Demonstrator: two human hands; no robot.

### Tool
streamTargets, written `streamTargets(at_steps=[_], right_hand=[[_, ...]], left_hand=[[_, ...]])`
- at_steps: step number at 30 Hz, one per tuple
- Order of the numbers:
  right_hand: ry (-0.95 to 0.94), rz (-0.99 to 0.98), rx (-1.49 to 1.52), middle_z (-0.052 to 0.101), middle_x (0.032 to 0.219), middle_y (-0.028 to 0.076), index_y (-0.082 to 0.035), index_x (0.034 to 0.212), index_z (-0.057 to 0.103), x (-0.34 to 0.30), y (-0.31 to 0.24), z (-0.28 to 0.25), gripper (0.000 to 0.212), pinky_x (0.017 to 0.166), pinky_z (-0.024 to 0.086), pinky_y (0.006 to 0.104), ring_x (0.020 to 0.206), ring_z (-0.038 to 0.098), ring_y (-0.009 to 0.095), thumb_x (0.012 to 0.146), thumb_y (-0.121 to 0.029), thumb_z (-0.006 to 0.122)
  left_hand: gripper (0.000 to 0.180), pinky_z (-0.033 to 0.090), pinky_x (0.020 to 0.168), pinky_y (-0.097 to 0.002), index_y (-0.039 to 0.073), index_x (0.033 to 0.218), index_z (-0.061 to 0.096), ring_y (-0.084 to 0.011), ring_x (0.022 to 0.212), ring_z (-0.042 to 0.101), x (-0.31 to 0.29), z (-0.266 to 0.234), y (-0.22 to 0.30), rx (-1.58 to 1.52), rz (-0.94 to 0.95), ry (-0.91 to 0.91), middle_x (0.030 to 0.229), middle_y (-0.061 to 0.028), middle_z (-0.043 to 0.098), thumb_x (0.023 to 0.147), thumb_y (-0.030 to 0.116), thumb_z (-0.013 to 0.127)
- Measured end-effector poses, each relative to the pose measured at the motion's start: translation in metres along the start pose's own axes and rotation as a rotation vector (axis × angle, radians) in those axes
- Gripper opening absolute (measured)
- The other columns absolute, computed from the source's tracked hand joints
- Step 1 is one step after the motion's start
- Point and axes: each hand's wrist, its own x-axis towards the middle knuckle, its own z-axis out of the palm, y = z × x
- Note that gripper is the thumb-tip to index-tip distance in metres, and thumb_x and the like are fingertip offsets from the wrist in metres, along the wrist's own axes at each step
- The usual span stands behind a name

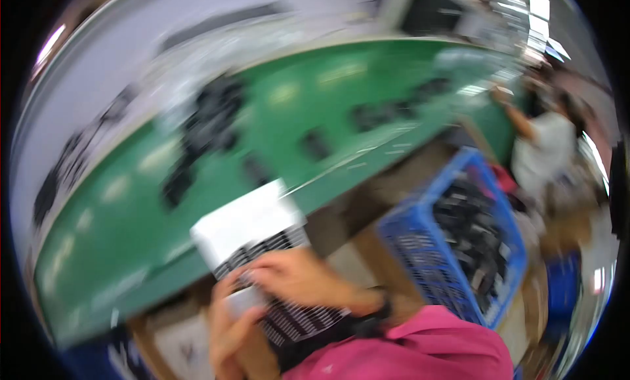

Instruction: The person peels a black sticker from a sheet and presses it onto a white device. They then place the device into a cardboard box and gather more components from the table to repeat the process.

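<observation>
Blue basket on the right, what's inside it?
The blue basket holds a heap of mostly dark pieces, too blurred to identify. The heap covers the bottom, so anything underneath cannot be seen.

From my remote feed, I see the left hand point(224, 334) at seven o'clock, its fingers curled toward twelve and its thumb bent toward two. My right hand point(293, 275) comes in from five o'clock, its wrist point(362, 302) trailing, fingers bent toward ten, tips beside the left fingers; blur hides whether they touch.
</observation>
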Motion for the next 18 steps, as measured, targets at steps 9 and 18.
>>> streamTargets(at_steps=[9, 18], right_hand=[[0.621, -0.586, -0.889, 0.052, 0.091, 0.012, 0.000, 0.078, 0.058, 0.037, 0.075, 0.061, 0.016, 0.071, 0.047, 0.0336, 0.086, 0.051, 0.025, 0.077, -0.016, 0.058], [0.446, -0.655, -0.681, 0.055, 0.081, 0.011, -0.003, 0.074, 0.055, 0.047, 0.061, 0.056, 0.012, 0.070, 0.047, 0.0383, 0.081, 0.056, 0.027, 0.077, -0.014, 0.058]], left_hand=[[0.038, 0.048, 0.088, -0.0370, -0.005, 0.125, 0.048, -0.0271, 0.108, 0.054, 0.060, -0.008, 0.008, -0.305, -0.053, 0.232, 0.124, -0.0168, 0.056, 0.098, 0.021, 0.051], [0.035, 0.050, 0.076, -0.0329, 0.000, 0.116, 0.058, -0.0232, 0.095, 0.058, 0.064, -0.026, -0.003, -0.315, -0.015, 0.352, 0.111, -0.0132, 0.061, 0.097, 0.028, 0.050]])
